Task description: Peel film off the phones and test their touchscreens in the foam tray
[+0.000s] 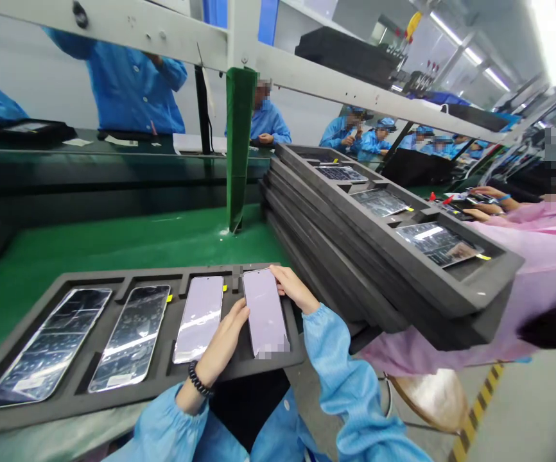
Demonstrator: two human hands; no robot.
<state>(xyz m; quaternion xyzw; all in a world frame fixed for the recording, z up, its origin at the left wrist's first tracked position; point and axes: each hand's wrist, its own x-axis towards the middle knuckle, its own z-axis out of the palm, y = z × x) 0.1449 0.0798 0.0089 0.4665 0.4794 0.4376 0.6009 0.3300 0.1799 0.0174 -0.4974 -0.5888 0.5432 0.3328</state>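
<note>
Phone [264,311], pale lavender, lies in the rightmost slot of the foam tray [114,277] on the desk [114,240], its long axis running from 6 to 12 o'clock. The left hand [224,340] grasps its left edge and the right hand [293,289] its upper right corner. The tray holds four: this one, a second lavender phone [199,317] and two dark phones [133,337]. The held phone's lower end is blurred. At 2 o'clock, a stack of trays [355,256] shows three more.
</note>
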